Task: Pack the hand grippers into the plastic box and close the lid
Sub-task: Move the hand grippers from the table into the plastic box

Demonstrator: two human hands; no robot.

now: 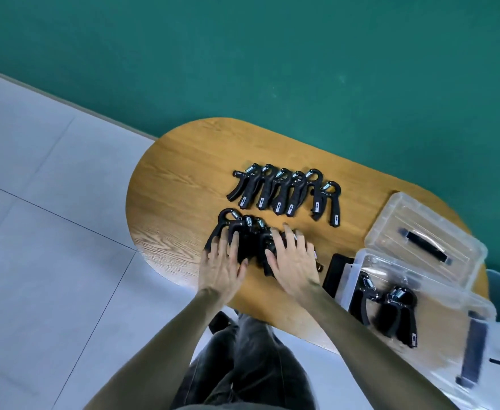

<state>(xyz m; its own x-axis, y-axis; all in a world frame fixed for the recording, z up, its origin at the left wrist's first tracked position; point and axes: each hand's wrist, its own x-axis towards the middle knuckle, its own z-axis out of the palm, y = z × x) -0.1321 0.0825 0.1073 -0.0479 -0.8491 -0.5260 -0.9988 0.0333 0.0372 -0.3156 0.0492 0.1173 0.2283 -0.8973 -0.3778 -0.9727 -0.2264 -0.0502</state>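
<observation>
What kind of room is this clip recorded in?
Probably a plain indoor room set up for recording, not a gym or shop: a small oval wooden table stands against a bare teal wall on a pale tiled floor. Nothing else shows that would tell the place more exactly.

Even soft daylight, wide-angle edge bending, motion blur lower right.

Left hand [223, 263], right hand [293, 258] outspread, flat

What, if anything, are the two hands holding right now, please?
Nothing is lifted: the left hand and right hand rest with fingers spread on the near bunch of hand grippers.
</observation>
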